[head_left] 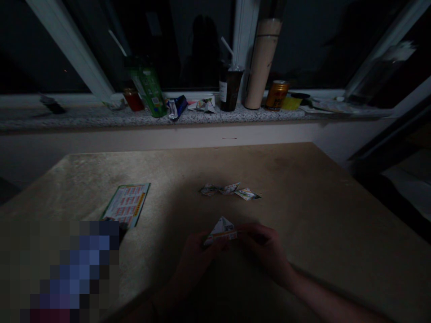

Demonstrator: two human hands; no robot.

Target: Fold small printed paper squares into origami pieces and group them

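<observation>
Between my two hands is a piece of printed paper, folded to a triangular peak with a band along its lower edge. My left hand is closed on its left side and bottom, thumb over the front. At the right end of the band, my right hand pinches the paper with bent fingers. Beyond the hands, several small folded paper pieces lie in a short row on the table. The light is dim, so finer folds cannot be made out.
A printed sheet or booklet lies on the table at the left, beside a blurred-out patch. On the stone windowsill behind stand a green bottle, a dark cup with a straw, a tall flask and a can.
</observation>
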